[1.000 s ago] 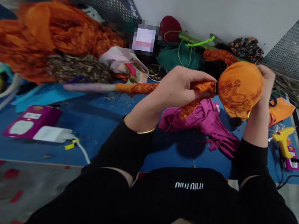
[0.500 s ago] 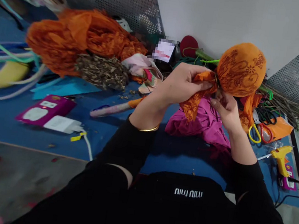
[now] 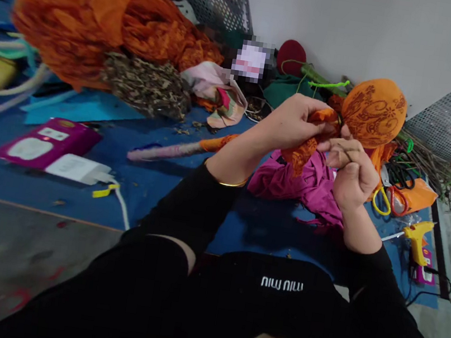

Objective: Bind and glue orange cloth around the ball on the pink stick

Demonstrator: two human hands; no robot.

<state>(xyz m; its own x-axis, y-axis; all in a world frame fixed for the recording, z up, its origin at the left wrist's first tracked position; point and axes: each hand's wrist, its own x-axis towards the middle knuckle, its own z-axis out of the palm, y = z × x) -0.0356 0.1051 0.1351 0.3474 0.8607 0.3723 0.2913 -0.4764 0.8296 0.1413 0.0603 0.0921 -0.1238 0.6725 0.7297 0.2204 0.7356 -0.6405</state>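
A round ball-shaped bundle in patterned orange cloth [image 3: 373, 113] is at the right, its cloth gathered into a narrow neck. My left hand [image 3: 295, 124] is closed on the gathered orange tail beside the neck. Just below the ball, my right hand [image 3: 354, 174] has its fingers curled in, with a thin dark cord [image 3: 352, 149] running across them. Something dark wraps the neck between the hands. Under both hands lies crumpled magenta cloth [image 3: 292, 176]. More orange cloth hangs behind the right hand.
At left are a heap of orange cloth [image 3: 102, 26], a bag of dried brown bits [image 3: 147, 86] and a purple box [image 3: 49, 144]. A wrapped stick [image 3: 168, 152] lies near my left forearm. Scissors [image 3: 382, 201], a yellow glue gun [image 3: 418, 238] and dry twigs [image 3: 442, 162] are at right.
My right hand has turned and curled its fingers, drawing the thin cord across them. My left hand keeps its hold on the cloth tail. The view has shifted slightly.
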